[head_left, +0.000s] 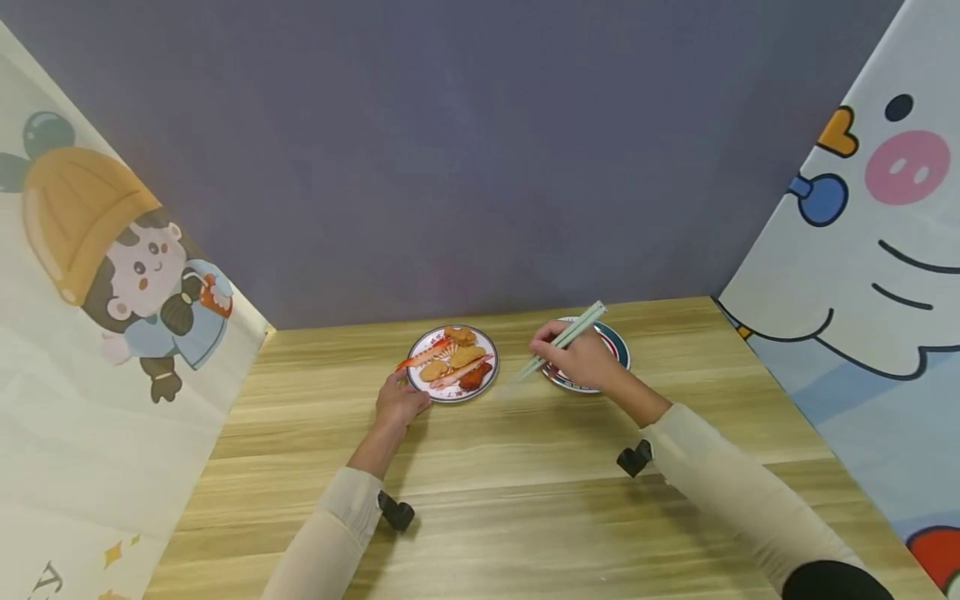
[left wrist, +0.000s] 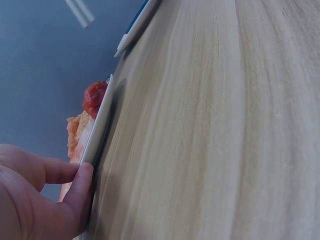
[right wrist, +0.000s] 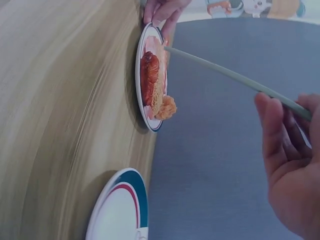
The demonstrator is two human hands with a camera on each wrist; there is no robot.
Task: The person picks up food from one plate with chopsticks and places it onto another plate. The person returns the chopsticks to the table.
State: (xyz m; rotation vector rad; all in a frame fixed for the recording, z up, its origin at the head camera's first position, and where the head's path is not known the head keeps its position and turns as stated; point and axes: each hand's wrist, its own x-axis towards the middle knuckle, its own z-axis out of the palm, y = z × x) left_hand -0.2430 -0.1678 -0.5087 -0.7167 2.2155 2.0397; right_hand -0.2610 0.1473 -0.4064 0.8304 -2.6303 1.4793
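Observation:
My left hand (head_left: 397, 403) pinches the near-left rim of a round white plate (head_left: 489, 347) between thumb and fingers. On that plate lie several breaded fried pieces (head_left: 467, 357), a red-brown glazed piece (right wrist: 149, 77) and long red-and-white sticks that look like crab or shrimp. A pair of pale green chopsticks (head_left: 572, 332) is held in my right hand (head_left: 588, 358), tips slanting down and left toward the food plate. In the right wrist view the chopsticks hold no food. Below my right hand sits a second plate (head_left: 618, 343), white with a teal and red border, partly covered by the hand.
Both plates stand on a wood-grain table (head_left: 495, 500), near its back edge. A grey-blue wall (head_left: 480, 167) rises behind it. Printed cartoon panels flank the left and right sides. Small black mounts (head_left: 634, 458) are strapped at both wrists.

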